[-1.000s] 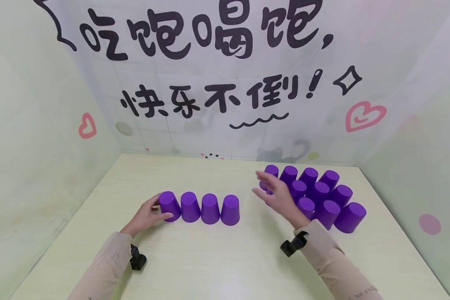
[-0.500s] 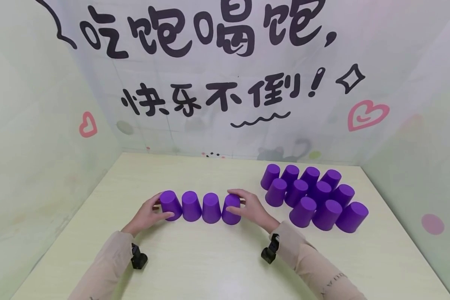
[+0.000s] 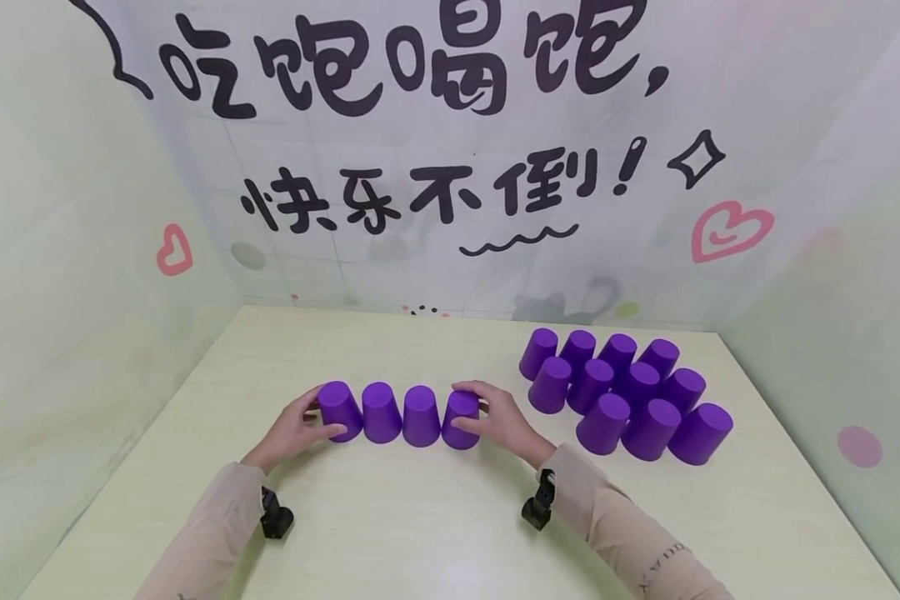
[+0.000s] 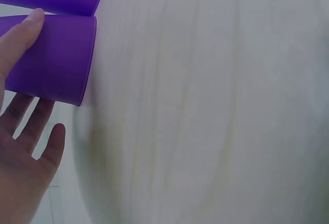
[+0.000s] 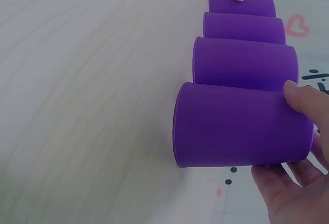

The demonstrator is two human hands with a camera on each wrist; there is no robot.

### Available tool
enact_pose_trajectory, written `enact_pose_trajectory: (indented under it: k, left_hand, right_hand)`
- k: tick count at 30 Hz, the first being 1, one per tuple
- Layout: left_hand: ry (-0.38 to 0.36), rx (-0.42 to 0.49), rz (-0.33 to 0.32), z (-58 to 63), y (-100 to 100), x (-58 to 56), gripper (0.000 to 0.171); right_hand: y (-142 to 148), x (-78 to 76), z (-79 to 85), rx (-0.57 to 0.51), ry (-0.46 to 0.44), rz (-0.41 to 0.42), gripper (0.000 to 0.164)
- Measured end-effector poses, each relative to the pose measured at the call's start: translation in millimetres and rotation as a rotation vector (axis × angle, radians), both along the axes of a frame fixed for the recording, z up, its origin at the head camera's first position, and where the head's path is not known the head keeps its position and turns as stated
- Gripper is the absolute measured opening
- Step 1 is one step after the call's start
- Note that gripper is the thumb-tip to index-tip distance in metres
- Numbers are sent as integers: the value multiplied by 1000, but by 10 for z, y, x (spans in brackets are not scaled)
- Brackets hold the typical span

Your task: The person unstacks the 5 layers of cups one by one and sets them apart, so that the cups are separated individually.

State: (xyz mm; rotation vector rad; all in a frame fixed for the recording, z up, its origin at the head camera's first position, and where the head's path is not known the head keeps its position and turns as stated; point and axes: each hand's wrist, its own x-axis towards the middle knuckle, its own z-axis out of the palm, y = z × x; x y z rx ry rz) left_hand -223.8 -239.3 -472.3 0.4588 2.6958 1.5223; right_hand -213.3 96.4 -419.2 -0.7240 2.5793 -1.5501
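Several upside-down purple cups stand side by side in a row on the table. My left hand (image 3: 300, 429) holds the leftmost cup (image 3: 339, 408), its thumb (image 4: 23, 36) on the near side and the fingers round the far side. At the other end, the rightmost cup (image 5: 241, 126) sits between the thumb and fingers of my right hand (image 3: 504, 423). Between them stand two more cups, one (image 3: 381, 414) beside the left hand's cup and another (image 3: 421, 417) beside the right hand's.
A group of several more upside-down purple cups (image 3: 603, 425) stands in staggered rows on the right of the pale table (image 3: 390, 533). A printed wall (image 3: 390, 275) closes off the back, with side walls left and right.
My right hand has come leftward from beside the cup group to the row and taken hold of its rightmost cup. The left hand stays on the leftmost cup.
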Motion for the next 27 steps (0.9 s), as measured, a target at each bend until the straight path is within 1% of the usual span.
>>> enact_pose_trajectory:
  k: [4, 8, 11, 17, 20, 23, 27]
  left_hand:
    - [-6, -11, 5, -6, 4, 16, 68]
    - [3, -11, 3, -8, 8, 17, 67]
    - [10, -9, -3, -9, 8, 10, 66]
    - [11, -8, -12, -18, 1, -11, 65]
    - [14, -5, -13, -22, -4, -17, 66]
    - [14, -6, -13, -19, -11, -15, 66]
    - [12, -6, -10, -10, -20, -7, 67]
  right_hand:
    - [63, -78, -122, 10, -4, 0, 49]
    - [178, -88, -53, -2, 6, -11, 51]
    - [319, -79, 13, 7, 29, -41, 52]
    - [665, -32, 96, 100, 95, -132, 52]
    - [839, -11, 102, 154, 98, -170, 52]
    - [993, 11, 93, 192, 98, -190, 52]
    - [1130, 41, 63, 200, 93, -208, 53]
